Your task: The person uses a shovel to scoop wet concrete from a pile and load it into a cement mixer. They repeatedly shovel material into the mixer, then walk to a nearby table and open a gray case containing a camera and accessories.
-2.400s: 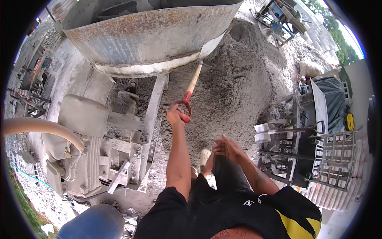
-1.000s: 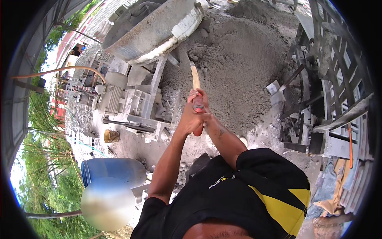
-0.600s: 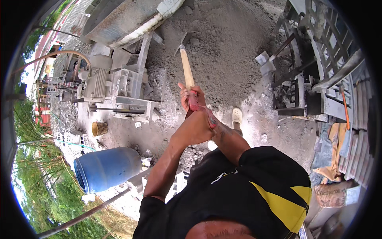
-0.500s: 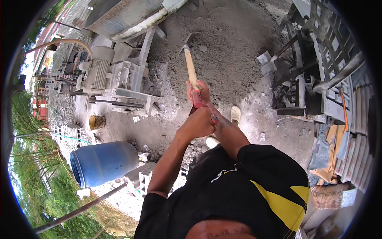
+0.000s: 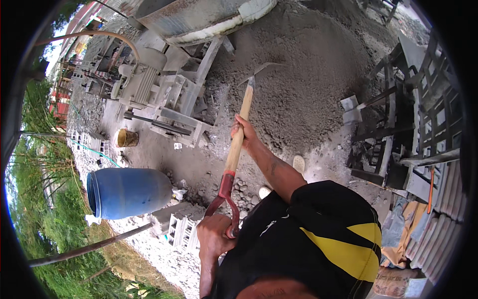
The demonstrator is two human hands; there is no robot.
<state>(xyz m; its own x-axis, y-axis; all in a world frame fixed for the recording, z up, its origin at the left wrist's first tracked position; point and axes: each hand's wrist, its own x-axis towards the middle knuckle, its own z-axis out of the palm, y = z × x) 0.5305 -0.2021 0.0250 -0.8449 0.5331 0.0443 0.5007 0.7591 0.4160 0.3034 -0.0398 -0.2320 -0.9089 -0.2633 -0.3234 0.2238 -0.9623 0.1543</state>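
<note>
Gripping a shovel [image 5: 238,144] with both hands, we see its wooden shaft run from 6 o'clock up toward 12. Left hand [image 5: 215,238] is wrapped around the red D-handle near the body. Right hand [image 5: 243,133] is clenched mid-shaft. Shovel blade [image 5: 259,71] sits against the grey sand pile [image 5: 308,74] at 12 o'clock. Cement mixer drum [image 5: 199,17] lies at 11 o'clock, blue barrel [image 5: 128,192] at 9, hollow concrete block [image 5: 174,226] just beside the barrel.
</note>
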